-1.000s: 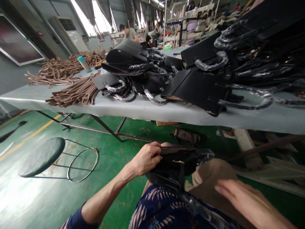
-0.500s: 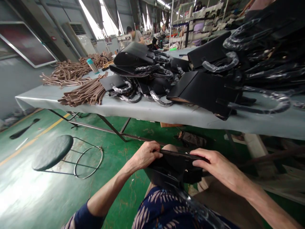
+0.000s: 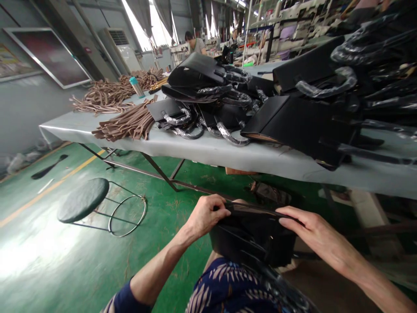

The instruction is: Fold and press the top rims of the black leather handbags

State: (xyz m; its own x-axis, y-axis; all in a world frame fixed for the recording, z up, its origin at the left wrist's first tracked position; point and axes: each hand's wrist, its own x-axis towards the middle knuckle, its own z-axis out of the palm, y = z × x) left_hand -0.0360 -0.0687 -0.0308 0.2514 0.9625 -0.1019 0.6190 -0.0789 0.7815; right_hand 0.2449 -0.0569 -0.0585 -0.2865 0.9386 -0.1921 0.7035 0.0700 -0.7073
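Observation:
A black handbag (image 3: 250, 232) lies across my lap, its long edge uppermost between my two hands. My left hand (image 3: 208, 214) pinches the left end of that edge between thumb and fingers. At the right end, my right hand (image 3: 301, 221) grips the same edge, thumb on the near side. The bag's plastic-wrapped handle (image 3: 276, 280) trails toward my body over a patterned blue top. The fingertips on the far side of the edge are partly hidden by the bag.
Ahead, a grey-covered table (image 3: 276, 161) carries a pile of black handbags (image 3: 296, 126) with wrapped handles, brown straps (image 3: 125, 124) and a teal-capped bottle (image 3: 137, 87). A round stool (image 3: 84, 200) is at the left on the green floor. A person (image 3: 194, 43) sits far back.
My view has swung slightly left, so the table and stool appear farther right. Both hands keep hold of the bag's edge, and more of its front panel shows.

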